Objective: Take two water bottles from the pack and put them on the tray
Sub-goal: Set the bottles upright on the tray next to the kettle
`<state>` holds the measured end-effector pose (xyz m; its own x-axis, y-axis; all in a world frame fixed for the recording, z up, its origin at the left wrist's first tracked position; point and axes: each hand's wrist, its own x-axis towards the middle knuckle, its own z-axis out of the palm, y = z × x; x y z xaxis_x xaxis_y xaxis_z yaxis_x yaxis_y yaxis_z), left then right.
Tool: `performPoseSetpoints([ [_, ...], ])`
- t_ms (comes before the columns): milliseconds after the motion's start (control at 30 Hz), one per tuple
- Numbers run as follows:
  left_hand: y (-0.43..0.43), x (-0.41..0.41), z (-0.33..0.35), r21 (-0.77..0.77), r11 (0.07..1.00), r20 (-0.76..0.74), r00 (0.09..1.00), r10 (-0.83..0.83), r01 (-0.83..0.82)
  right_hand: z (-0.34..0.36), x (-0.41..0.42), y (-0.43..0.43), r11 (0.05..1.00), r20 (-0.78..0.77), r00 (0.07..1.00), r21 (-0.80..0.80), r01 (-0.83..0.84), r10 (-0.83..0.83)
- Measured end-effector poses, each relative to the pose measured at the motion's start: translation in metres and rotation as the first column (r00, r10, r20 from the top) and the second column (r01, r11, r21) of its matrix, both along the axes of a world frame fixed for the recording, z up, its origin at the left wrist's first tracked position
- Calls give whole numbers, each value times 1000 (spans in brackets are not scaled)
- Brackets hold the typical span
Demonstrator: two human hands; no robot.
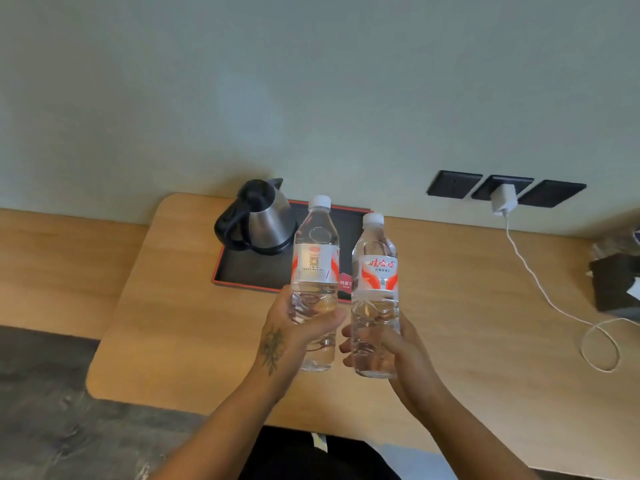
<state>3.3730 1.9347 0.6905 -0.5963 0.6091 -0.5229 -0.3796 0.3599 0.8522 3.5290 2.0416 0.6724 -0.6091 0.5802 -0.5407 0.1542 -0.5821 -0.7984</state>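
Two clear water bottles with white caps and red-and-white labels are held upright above the wooden desk, side by side. My left hand grips the lower part of the left bottle. My right hand grips the lower part of the right bottle. Behind the bottles lies a black tray with a red rim, set against the wall. The bottles hang in front of the tray's right half, above its near edge. No pack is in view.
A steel kettle with a black handle stands on the tray's left half. A small red card sits at the tray's front. A white charger is plugged into black wall sockets, its cable looping over the desk. Dark items lie at the right edge.
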Motion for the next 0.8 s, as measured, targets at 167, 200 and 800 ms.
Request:
performPoseSetpoints([
  [167,28,-25,-14,-2,1000,-52,998,-30,29,-11,-21,35,999,15,1000,26,26,-27],
  [200,34,-32,-19,4,999,-63,997,-41,42,-15,-26,42,999,24,999,38,30,-31],
  [800,162,-141,-114,59,973,-92,972,-216,222,-123,-103,164,986,-3,997,153,71,-72],
])
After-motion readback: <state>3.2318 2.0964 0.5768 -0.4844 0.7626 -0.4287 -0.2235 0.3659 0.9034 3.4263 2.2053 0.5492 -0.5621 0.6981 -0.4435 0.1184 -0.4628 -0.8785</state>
